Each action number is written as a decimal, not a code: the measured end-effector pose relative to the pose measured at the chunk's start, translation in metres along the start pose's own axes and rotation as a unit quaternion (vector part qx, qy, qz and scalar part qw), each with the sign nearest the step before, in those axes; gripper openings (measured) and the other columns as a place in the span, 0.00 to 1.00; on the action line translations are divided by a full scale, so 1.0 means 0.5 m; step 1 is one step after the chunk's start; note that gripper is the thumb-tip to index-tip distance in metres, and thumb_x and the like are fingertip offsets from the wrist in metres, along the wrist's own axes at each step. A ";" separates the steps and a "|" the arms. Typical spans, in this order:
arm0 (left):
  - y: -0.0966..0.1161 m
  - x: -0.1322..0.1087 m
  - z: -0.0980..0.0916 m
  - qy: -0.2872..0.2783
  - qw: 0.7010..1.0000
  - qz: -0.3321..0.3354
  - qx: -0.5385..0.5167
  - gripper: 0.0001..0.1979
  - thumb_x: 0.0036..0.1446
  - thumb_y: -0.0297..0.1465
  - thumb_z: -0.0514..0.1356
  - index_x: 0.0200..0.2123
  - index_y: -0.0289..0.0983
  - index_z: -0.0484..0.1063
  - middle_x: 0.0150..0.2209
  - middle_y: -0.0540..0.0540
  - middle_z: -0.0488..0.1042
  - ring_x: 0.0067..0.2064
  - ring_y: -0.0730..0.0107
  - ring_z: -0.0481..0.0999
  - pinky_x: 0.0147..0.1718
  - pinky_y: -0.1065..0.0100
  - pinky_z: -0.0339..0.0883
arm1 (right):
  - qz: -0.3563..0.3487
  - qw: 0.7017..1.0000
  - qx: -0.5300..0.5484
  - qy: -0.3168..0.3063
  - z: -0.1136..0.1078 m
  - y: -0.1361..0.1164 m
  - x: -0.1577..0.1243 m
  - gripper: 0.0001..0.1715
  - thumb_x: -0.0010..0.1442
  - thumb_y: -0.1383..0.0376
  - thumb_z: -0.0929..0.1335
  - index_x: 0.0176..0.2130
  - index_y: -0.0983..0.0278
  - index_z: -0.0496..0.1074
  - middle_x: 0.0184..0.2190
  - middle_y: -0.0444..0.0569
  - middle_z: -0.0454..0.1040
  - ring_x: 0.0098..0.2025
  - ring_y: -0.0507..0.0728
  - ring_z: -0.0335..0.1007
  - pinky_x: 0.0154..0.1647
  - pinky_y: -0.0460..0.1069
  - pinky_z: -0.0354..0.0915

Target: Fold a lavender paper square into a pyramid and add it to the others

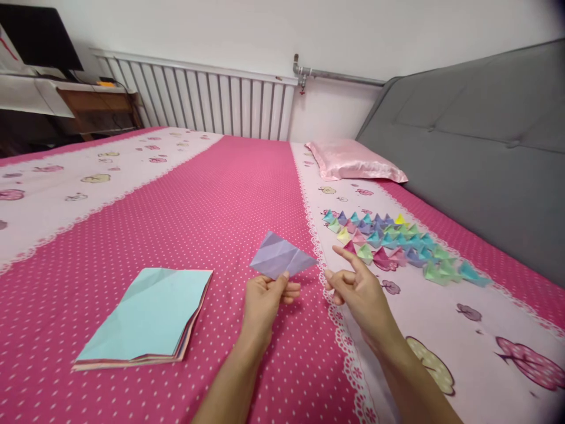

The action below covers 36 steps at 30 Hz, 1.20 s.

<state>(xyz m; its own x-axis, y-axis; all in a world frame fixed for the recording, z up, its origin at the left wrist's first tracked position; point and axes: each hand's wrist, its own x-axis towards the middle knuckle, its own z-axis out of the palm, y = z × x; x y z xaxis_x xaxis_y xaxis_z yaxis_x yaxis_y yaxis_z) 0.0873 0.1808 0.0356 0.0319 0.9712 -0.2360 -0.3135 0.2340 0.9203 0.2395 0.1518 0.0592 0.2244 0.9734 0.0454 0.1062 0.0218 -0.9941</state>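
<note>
My left hand [268, 294] pinches a folded piece of lilac paper [280, 254] along its lower edge, thumb on top and fingers beneath. Creases run across the paper, which has a pointed, kite-like outline. Just right of its tip is my right hand [355, 285], empty, with the index finger stretched out and the other fingers loosely bent. It appears apart from the paper. Beyond that hand, rows of small folded paper boats [388, 238] in blue, green, purple, pink and yellow stand on the bedspread. To the left lies a stack of square coloured paper [148, 312], light blue on top.
A pink dotted bedspread [247, 182] with pale printed bands covers the bed. Toward the back right lie a pink satin pillow [353, 160] and a grey padded headboard [481, 118]. A white radiator [212, 100] lines the wall; a dark monitor [39, 38] stands at far left.
</note>
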 end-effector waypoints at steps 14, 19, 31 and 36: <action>-0.017 -0.001 -0.014 0.046 0.991 0.113 0.064 0.17 0.45 0.27 0.63 0.42 0.37 0.76 0.39 0.43 0.78 0.37 0.64 0.77 0.38 0.66 0.70 | -0.142 0.967 -0.141 -0.160 0.016 -0.005 -0.034 0.32 0.56 0.67 0.65 0.59 0.54 0.58 0.28 0.43 0.76 0.23 0.52 0.74 0.25 0.46 0.70; -0.015 -0.009 -0.002 0.008 0.990 0.136 0.026 0.20 0.46 0.27 0.64 0.45 0.39 0.73 0.45 0.43 0.76 0.41 0.66 0.76 0.42 0.67 0.69 | -0.129 0.975 -0.125 -0.134 0.015 0.018 -0.017 0.22 0.56 0.68 0.63 0.51 0.56 0.69 0.31 0.45 0.77 0.30 0.54 0.75 0.30 0.47 0.71; -0.006 -0.009 -0.006 -0.088 0.988 0.115 -0.054 0.14 0.50 0.35 0.60 0.39 0.34 0.77 0.40 0.39 0.77 0.37 0.64 0.76 0.39 0.64 0.68 | -0.156 0.984 0.003 -0.087 -0.006 0.032 0.020 0.08 0.53 0.67 0.68 0.35 0.58 0.76 0.41 0.48 0.74 0.42 0.56 0.71 0.39 0.48 0.68; -0.002 -0.006 -0.001 -0.050 0.994 0.096 -0.032 0.15 0.46 0.36 0.64 0.37 0.34 0.78 0.37 0.40 0.78 0.35 0.66 0.75 0.37 0.67 0.68 | -0.150 0.978 -0.029 -0.140 -0.013 0.028 0.020 0.08 0.53 0.70 0.67 0.32 0.60 0.75 0.35 0.47 0.73 0.37 0.54 0.70 0.36 0.47 0.65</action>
<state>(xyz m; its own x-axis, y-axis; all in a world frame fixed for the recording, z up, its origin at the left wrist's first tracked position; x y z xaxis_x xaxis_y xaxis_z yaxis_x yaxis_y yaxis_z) 0.0869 0.1775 0.0353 0.0589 0.9980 -0.0232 -0.3830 0.0441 0.9227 0.2496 0.1604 0.0464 -0.0988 0.9498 0.2967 0.1834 0.3104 -0.9327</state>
